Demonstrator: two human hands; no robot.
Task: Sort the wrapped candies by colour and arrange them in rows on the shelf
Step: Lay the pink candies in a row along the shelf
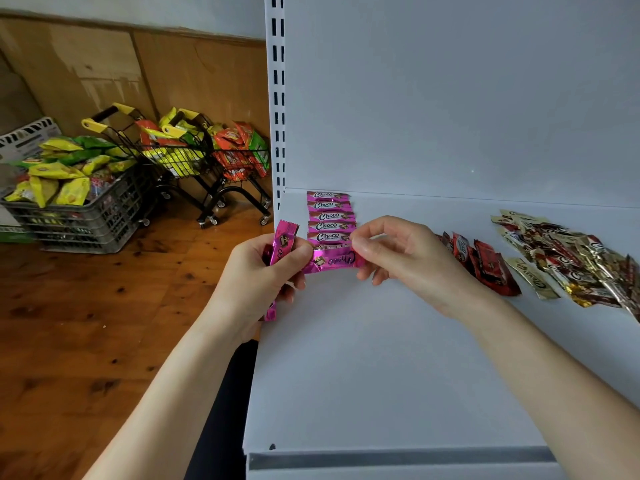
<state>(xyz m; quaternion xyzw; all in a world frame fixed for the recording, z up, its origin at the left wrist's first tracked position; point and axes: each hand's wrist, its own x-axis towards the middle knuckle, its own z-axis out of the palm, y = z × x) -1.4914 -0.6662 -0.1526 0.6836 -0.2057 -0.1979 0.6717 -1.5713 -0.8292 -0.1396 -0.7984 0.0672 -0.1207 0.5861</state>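
Pink foil candy (330, 261) (crinkly) | right hand (405, 254) pinches | left hand (256, 275): spare candies (282, 245)

Bare shelf (381, 358) between pink row (330, 216) and red candies (485, 265).

You have just one view, a wide-angle camera on your head that looks forward and down from close above the white shelf (381, 358), facing its back panel (450, 98), with the wooden floor (86, 306) stretching off to your left.

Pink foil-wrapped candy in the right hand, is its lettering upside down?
Yes, the pink foil-wrapped candy pinched by the right hand reads Choco inverted.
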